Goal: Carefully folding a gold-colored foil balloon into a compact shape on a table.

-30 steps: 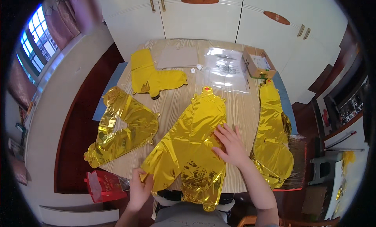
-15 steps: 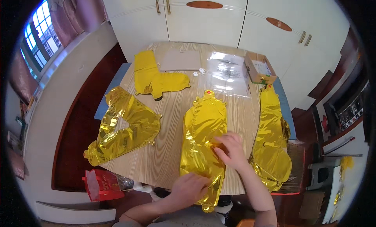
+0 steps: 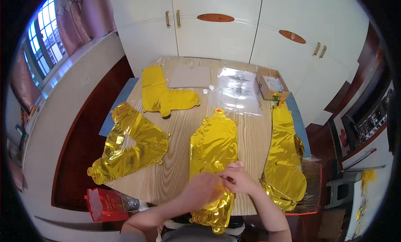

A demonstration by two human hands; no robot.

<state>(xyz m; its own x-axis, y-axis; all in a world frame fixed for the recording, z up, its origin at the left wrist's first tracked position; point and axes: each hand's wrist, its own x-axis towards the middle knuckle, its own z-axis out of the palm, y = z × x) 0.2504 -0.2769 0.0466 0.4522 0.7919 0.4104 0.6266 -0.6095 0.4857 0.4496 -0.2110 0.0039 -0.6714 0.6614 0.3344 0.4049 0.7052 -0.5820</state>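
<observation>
Both my hands rest on the gold foil balloon (image 3: 214,148) lying lengthwise at the middle of the table's (image 3: 179,129) near edge, its lower end hanging over that edge toward me. My left hand (image 3: 203,189) is blurred, lying over the foil with fingers curled; whether it pinches the foil I cannot tell. My right hand (image 3: 237,179) sits just beside it, touching it, fingers bent down onto the foil; grip not clear either. Another gold foil balloon, crumpled and with a triangular hole (image 3: 129,148), lies at the table's left edge, part of it past the edge. A long gold balloon (image 3: 285,158) runs along the right edge, overhanging the near right corner. A smoother yellow boot-shaped balloon (image 3: 161,93) lies toward the far left corner. Far side: a flat cardboard sheet (image 3: 190,76), a clear plastic bag (image 3: 239,90), and an open cardboard box (image 3: 272,84) at the far right corner. A red bag (image 3: 107,204) sits below the near left corner.
</observation>
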